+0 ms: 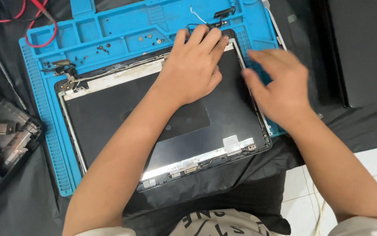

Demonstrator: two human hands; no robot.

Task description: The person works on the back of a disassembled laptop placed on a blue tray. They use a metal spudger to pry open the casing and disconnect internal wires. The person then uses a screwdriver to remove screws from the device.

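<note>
A laptop screen assembly (109,113), a dark panel in a black back cover, lies on a blue silicone work mat (44,113). My left hand (195,65) rests flat on the panel's far right corner, fingertips at the top edge near a thin black cable (192,27). My right hand (276,85), blurred, hovers with fingers spread over the cover's right edge and holds nothing. A metal hinge (61,65) sits at the cover's far left corner. Foil tape (232,144) marks the near edge.
Small screws (103,48) lie in the mat's tray pockets. Red wires (39,26) loop at the far left. Black laptop base parts (4,135) sit at the left, and a flat dark slab (368,48) at the far right. Black cloth covers the surface; white floor tiles (372,166) show at right.
</note>
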